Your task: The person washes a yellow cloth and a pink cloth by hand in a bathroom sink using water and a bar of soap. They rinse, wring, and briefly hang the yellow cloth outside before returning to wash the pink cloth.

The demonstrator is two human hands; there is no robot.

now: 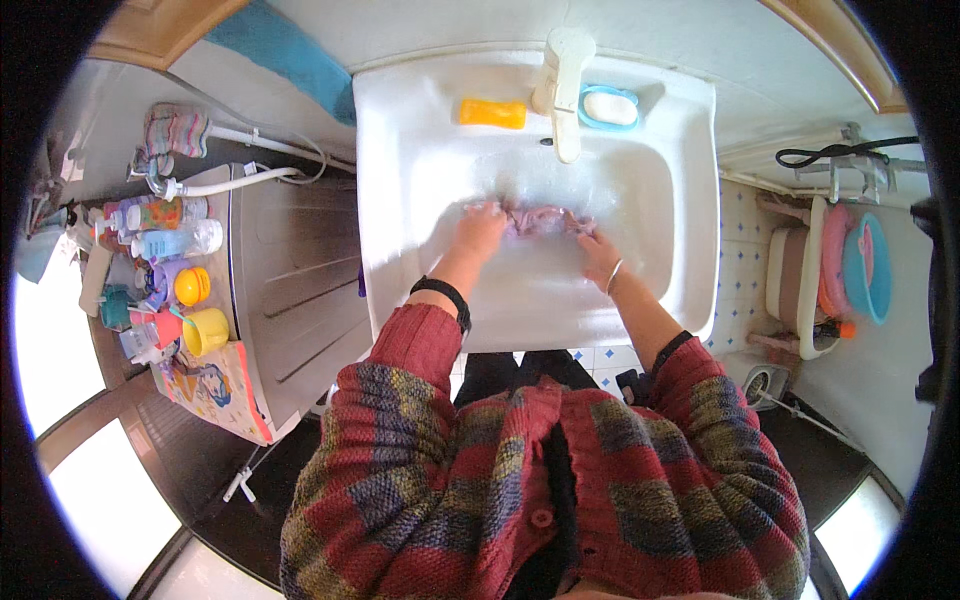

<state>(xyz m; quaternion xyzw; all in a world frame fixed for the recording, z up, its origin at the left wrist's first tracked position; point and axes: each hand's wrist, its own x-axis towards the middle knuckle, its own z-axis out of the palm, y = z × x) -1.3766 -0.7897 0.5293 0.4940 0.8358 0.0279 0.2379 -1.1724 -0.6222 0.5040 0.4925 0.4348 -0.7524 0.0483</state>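
A pink cloth (546, 222) lies stretched across the water in the white washbasin (412, 300). My left hand (484, 225) is closed on its left end, with the fingertips partly hidden in the suds. At the cloth's other end, my right hand (598, 257) grips the fabric. The white faucet (568, 97) stands over the basin beyond both hands. An orange soap bar (493, 113) rests on the back ledge left of the faucet. To its right, a white soap bar (610, 108) sits in a blue soap dish (587, 118).
At left, a washing machine (300, 262) bears several bottles, a yellow cup (205, 332) and a yellow round container (192, 286). A striped cloth (176, 131) hangs by the tap and hose. Blue and pink basins (870, 268) hang on the right wall.
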